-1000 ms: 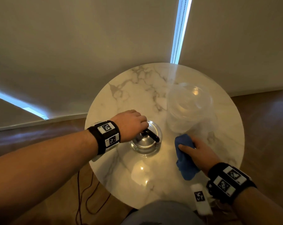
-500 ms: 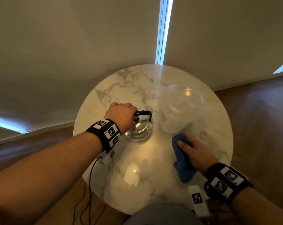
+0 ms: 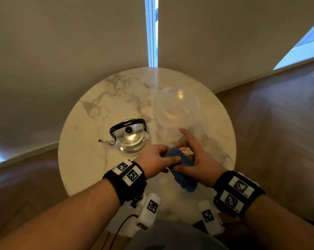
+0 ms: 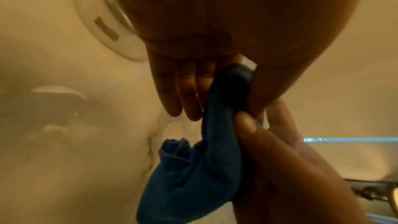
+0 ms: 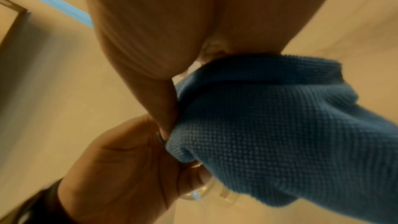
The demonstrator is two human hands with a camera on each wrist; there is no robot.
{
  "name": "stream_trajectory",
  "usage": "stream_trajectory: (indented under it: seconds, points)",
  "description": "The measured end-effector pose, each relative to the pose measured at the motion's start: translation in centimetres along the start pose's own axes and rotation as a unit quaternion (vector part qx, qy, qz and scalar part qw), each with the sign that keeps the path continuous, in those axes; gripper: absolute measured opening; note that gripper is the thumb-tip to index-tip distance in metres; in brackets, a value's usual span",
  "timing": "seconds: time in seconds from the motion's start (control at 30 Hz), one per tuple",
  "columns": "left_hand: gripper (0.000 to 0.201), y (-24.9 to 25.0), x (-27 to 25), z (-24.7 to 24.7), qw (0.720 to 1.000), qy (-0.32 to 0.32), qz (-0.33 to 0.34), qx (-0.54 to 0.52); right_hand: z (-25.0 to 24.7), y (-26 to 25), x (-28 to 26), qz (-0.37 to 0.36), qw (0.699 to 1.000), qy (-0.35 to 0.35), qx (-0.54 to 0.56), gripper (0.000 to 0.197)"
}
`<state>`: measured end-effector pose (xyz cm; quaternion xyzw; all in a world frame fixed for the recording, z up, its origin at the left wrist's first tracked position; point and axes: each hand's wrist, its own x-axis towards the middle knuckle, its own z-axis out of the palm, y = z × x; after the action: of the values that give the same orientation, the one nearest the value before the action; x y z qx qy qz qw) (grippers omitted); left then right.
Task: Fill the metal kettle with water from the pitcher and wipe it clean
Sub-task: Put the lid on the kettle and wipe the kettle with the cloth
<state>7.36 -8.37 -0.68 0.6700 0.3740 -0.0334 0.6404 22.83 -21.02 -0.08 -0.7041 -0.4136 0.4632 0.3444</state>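
Observation:
The metal kettle [image 3: 130,139] stands lid on, black handle up and spout to the left, on the round marble table [image 3: 91,159]. No hand touches it. The clear pitcher [image 3: 176,109] stands to its right, further back. In front of both, my two hands meet on the blue cloth [image 3: 182,168]. My left hand [image 3: 158,159] pinches its upper end between thumb and forefinger [image 4: 206,81]. My right hand [image 3: 195,159] holds the cloth [image 5: 269,134] under its thumb [image 4: 247,125], its fingers stretched toward the pitcher. The cloth [image 4: 193,176] hangs down above the tabletop.
Two white marker tags [image 3: 150,208] [image 3: 209,217] hang below my wrists at the table's near edge, with a dark cable [image 3: 116,230] beside them. My knee [image 3: 170,239] is under that edge. Pale blinds rise behind the table; brown floor lies on both sides.
My left hand has let go of the kettle's handle and come right to grip the cloth. My right hand has raised the cloth off the table. The kettle now stands free.

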Motion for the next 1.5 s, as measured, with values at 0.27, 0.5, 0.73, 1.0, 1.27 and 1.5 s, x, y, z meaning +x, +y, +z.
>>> stream_trajectory:
  seconds: [0.27,0.5,0.73,1.0,1.27,1.5]
  points:
    - [0.023,-0.8,1.9,5.6,0.980,0.088,-0.039,-0.175,-3.5,6.2,-1.2,0.155,0.974,-0.140,-0.083,0.034]
    - [0.042,-3.1,6.2,13.8,0.911,0.036,-0.239,-0.335,-7.1,13.3,-3.9,0.171,0.982,-0.077,0.012,0.030]
    - [0.023,-0.5,11.1,18.4,0.916,0.152,-0.127,-0.349,-10.4,16.6,-2.4,0.173,0.976,-0.029,0.130,0.044]
    - [0.040,-3.1,13.3,18.8,0.971,0.191,-0.049,0.135,-11.2,19.0,0.2,0.187,0.978,0.011,-0.096,0.078]
    - [0.061,-3.6,11.9,21.1,0.880,0.056,0.016,0.472,-11.5,20.8,-1.2,0.004,0.941,0.038,-0.337,0.023]
    - [0.059,-5.1,6.9,18.5,0.873,0.022,0.013,0.487,-11.3,21.5,-2.0,0.028,0.937,-0.087,-0.337,0.032]
